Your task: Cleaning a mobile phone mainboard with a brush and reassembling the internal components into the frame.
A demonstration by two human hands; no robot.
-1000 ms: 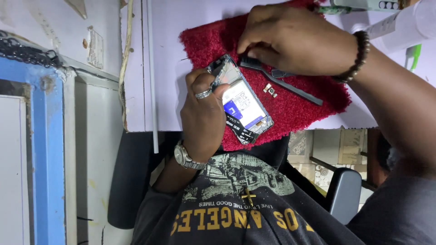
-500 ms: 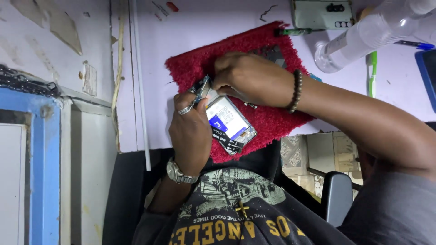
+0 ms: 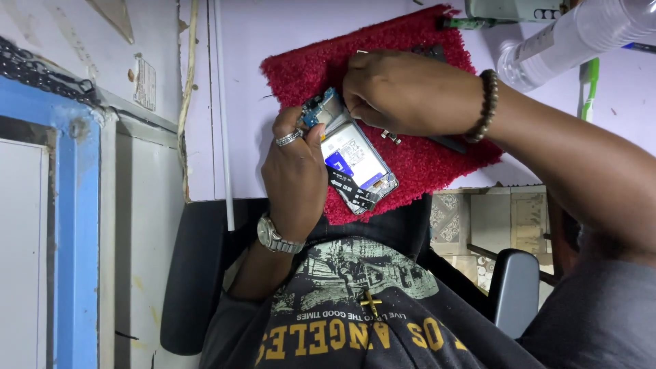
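My left hand (image 3: pixel 295 171), with a ring and a wristwatch, grips an opened phone (image 3: pixel 355 160) by its left edge; the battery and circuit boards face up. The phone rests low over a red fuzzy mat (image 3: pixel 424 164). My right hand (image 3: pixel 410 92), with a bead bracelet, is curled over the phone's upper end, its fingertips pinched at the top edge. A thin dark tool (image 3: pixel 447 143) sticks out from under its palm. Small metal parts (image 3: pixel 391 137) lie on the mat beside the phone.
A clear plastic bottle (image 3: pixel 574 37) lies at the top right, next to a green pen (image 3: pixel 589 85). Another phone (image 3: pixel 512 8) lies at the top edge. A blue-framed panel (image 3: pixel 75 225) stands at the left, and black chair parts (image 3: pixel 516 287) sit below the table edge.
My right hand has slid down from above the phone to its upper end, with fingertips now at the top edge. My left hand keeps hold of the phone. The view has shifted.
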